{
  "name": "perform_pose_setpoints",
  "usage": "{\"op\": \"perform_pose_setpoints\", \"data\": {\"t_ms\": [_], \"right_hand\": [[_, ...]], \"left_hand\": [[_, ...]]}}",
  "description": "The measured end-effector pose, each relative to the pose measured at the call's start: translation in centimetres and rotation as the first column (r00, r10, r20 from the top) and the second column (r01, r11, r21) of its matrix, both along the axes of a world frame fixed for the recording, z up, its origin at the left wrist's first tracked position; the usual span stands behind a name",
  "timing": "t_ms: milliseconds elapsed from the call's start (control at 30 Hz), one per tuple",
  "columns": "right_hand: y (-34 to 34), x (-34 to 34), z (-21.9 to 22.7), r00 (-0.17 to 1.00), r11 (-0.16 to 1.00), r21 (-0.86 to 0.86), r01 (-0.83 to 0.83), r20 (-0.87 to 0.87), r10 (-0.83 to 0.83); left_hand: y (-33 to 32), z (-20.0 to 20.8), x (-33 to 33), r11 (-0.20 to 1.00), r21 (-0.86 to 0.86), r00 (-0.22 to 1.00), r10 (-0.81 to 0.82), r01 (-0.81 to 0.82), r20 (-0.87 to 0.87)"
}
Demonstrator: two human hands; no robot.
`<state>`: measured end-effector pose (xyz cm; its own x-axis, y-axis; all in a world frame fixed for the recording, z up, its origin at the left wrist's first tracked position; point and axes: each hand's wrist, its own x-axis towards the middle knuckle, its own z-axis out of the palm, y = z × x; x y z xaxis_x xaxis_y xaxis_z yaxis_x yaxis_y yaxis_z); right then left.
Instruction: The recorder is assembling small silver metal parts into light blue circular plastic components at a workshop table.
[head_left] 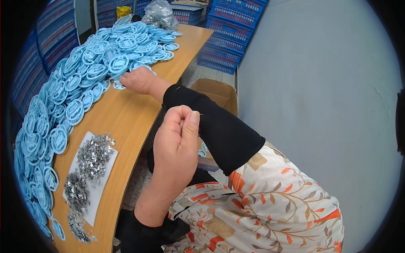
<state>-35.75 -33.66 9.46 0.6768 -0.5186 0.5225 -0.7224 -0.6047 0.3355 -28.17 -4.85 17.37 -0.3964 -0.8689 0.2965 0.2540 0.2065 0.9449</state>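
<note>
My left hand [175,141] is raised near the middle of the view, thumb and forefinger pressed together in a pinch. A thin, tiny tip pokes out past the thumb, too small to name. Farther off, my right hand [141,80] reaches across to the edge of a large heap of light blue oval plastic pieces [118,63]. Its fingers are curled at a blue piece [118,85] lying on the wooden table; what they grip, if anything, is hidden. Small shiny metal bits [95,156] lie piled on a white sheet [99,196] nearer to me.
The wooden table [139,111] curves along my left. An open cardboard box [215,90] stands on the floor beyond my right arm, some blue pieces low beside my sleeve. Stacked blue crates [230,33], a clear plastic bag [160,14] and a grey wall [316,92] surround the place.
</note>
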Motion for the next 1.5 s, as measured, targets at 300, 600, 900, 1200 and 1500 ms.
{"op": "perform_pose_setpoints", "data": {"t_ms": [300,600,900,1200,1500], "right_hand": [[1.1,0.6,-0.9,0.988,0.996,0.054,-0.068,-0.136,0.075],[1.4,1.8,-2.4,0.986,0.993,0.040,-0.115,-0.120,0.119],[-0.3,-1.0,-0.7,0.961,0.988,-0.088,0.125,0.258,-0.098],[-0.7,-3.8,3.4,0.750,0.966,-0.034,0.258,0.637,-0.178],[-1.9,-8.3,4.8,0.588,0.928,0.026,0.372,0.767,-0.258]], "left_hand": [[-1.3,0.8,0.4,0.964,0.193,0.975,-0.202,0.181,0.097],[0.2,3.2,-4.0,0.901,-0.424,0.965,0.183,-0.089,0.187],[1.9,0.1,0.0,0.999,-0.041,0.998,0.008,-0.011,-0.068],[0.1,-6.3,0.1,0.945,-0.322,0.942,0.048,0.065,0.331],[1.1,-5.3,2.5,0.771,-0.043,0.723,-0.574,0.635,0.384]]}}
